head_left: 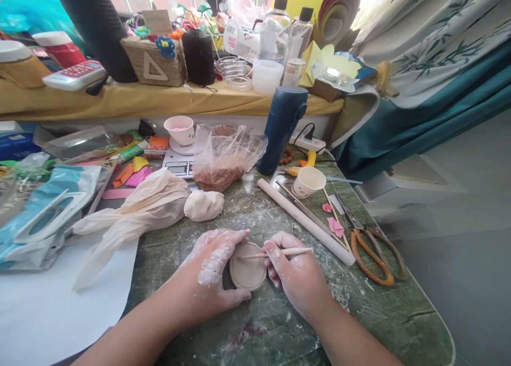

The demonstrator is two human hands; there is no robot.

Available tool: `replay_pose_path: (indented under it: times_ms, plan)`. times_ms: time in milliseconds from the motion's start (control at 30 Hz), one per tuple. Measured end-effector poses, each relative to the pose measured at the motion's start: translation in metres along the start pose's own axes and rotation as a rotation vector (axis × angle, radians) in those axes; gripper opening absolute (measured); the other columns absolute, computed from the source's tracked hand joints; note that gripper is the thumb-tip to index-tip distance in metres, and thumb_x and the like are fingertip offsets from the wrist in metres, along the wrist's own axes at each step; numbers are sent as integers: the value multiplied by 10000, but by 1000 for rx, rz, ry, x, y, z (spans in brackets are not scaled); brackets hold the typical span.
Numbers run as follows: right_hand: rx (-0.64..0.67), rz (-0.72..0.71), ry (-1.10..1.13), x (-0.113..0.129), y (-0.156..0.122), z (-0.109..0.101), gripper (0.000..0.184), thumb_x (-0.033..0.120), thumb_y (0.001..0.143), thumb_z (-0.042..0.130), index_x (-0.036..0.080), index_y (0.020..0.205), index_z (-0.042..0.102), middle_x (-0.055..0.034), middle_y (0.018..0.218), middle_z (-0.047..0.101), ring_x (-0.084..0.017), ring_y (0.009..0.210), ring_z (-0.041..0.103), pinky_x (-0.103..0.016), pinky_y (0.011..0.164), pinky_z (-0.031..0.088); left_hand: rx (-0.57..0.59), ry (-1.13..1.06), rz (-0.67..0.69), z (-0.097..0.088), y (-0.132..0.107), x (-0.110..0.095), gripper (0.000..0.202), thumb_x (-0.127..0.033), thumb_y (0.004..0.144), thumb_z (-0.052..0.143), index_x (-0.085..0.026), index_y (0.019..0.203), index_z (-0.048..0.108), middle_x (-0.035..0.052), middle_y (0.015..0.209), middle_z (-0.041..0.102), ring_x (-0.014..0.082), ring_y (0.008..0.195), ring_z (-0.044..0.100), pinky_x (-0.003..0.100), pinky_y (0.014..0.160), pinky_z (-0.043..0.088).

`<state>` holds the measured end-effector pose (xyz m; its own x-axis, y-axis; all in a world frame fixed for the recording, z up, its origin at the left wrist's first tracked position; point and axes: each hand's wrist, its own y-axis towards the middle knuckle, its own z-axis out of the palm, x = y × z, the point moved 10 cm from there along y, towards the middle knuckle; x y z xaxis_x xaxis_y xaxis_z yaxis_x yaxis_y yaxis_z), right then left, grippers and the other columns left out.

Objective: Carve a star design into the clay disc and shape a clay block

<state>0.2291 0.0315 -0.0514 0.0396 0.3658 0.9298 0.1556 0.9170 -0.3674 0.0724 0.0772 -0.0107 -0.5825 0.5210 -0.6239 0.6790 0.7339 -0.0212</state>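
Observation:
A round, flat clay disc with a line running inside its rim lies on the green tabletop. My left hand, dusted with white, curves around the disc's left side, fingers at the top edge and thumb at the bottom. Pinched in my right hand is a thin wooden clay tool, its pointed end over the disc's surface. Just beyond my left hand sits a lump of pale clay. A crumpled plastic bag lies beside that lump.
A white rolling pin, paper cup and scissors lie to the right. Behind stand a blue flask, bagged brown clay and a kitchen scale. White paper covers the left side.

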Motion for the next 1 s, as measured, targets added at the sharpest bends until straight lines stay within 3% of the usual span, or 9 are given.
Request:
replay_pose_path:
  times_ms: [367,1000]
  plan:
    - [-6,-8,-73,-1,0,-4,434,618,987,591,223,805,596,23,654,604,-108,502,496,-227,474,399,3,19,-21,-2,0,0,919,-354,683,877,-297,1507,473,124,1437,627,389,1363,550,602,1152,461]
    - [-94,63,-7,3,-5,-22,509,720,867,682,218,806,619,23,639,612,-110,482,522,-215,421,409,6,1,-43,-3,-1,1,916,-352,681,875,-313,1510,490,109,1444,629,397,1379,541,622,1161,460]
